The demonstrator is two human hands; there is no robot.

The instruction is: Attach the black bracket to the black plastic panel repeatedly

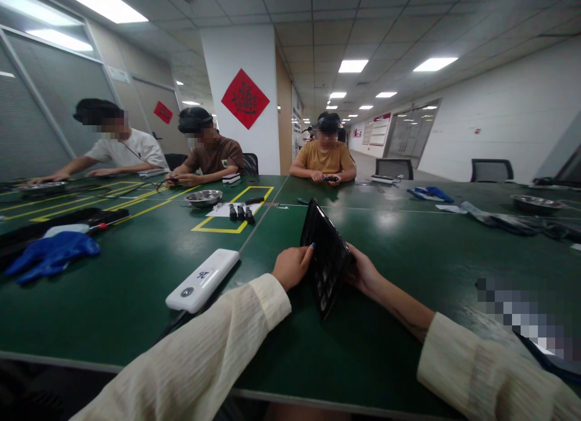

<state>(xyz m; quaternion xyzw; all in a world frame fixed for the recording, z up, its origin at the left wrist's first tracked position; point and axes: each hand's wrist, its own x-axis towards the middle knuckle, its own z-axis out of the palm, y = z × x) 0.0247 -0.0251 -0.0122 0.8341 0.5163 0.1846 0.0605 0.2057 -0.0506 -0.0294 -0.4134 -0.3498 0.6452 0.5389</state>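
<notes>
Above the green table, a flat black case (327,257) stands nearly on edge between my hands. Several small pale shapes show on its dark face, too dim to name. My left hand (292,267) is closed on its left side, the thumb pressed against the face. On the other side, my right hand (362,270) grips the right edge, its fingers partly hidden behind the case. Left of my left hand lies a white power bank (204,280) marked 26, with a dark cable running from its near end.
Blue gloves (52,254) lie at the left. Ahead are a metal bowl (204,198) and several small black parts (241,213) on white paper within yellow tape. Three people sit across the green table (385,342). Another metal bowl (535,204) and a blue item (430,194) are at the right.
</notes>
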